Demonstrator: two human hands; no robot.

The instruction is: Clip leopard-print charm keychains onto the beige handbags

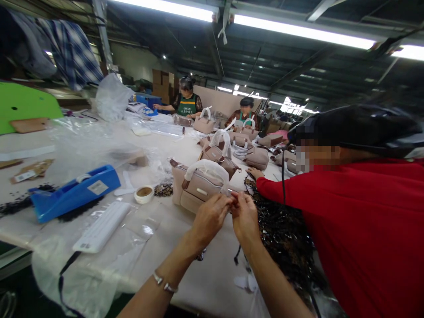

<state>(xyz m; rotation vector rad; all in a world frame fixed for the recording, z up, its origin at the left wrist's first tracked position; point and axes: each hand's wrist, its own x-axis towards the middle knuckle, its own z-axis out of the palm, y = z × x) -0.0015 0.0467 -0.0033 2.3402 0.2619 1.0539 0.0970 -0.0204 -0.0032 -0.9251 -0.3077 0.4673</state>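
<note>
Taupe handbag [186, 196]: stood upright on the pale table [202, 285], just beyond both hands, its handles wrapped in white
Left hand [211, 215]: fingers were bent inward by the bag's right end; I could not tell what they gripped
Right hand [244, 217]: fingertips bunched close beside the left's, their hold equally unclear
Blue tape dispenser [77, 193]: sat left of the handbag

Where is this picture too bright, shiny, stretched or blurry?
Head view: the ceiling tubes glow white against a dark roof; head view: glints speckle the dark shiny pile beyond the right hand; head view: the red top looms at the right edge, probably wide-angle stretch; head view: small lettering on the far green apron is too soft to read.
</note>
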